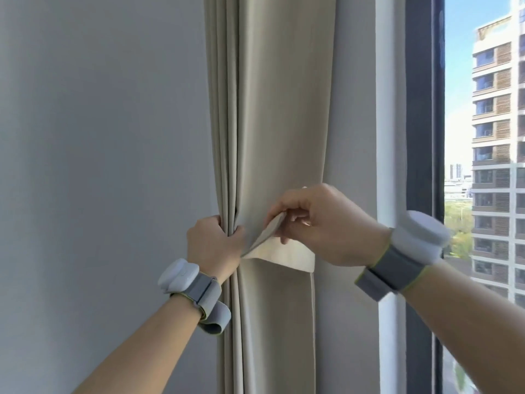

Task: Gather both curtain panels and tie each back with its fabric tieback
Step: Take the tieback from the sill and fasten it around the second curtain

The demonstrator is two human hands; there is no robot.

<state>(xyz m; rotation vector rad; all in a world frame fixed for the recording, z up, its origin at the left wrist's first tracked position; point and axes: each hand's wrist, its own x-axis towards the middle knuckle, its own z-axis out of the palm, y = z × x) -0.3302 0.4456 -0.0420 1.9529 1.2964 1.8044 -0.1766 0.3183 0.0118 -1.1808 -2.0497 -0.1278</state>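
Observation:
A beige curtain panel hangs gathered in long folds between the grey wall and the window. A fabric tieback of the same beige, with a paler inner side, runs across the front of the panel at waist height. My left hand grips the left edge of the gathered folds, fingers curled round them. My right hand pinches the loose end of the tieback between thumb and fingers and lifts it off the panel. Only this one panel is in view.
A plain grey wall fills the left side. Right of the panel stand a white strip and a dark window frame, with apartment blocks outside. Both wrists carry grey straps with white devices.

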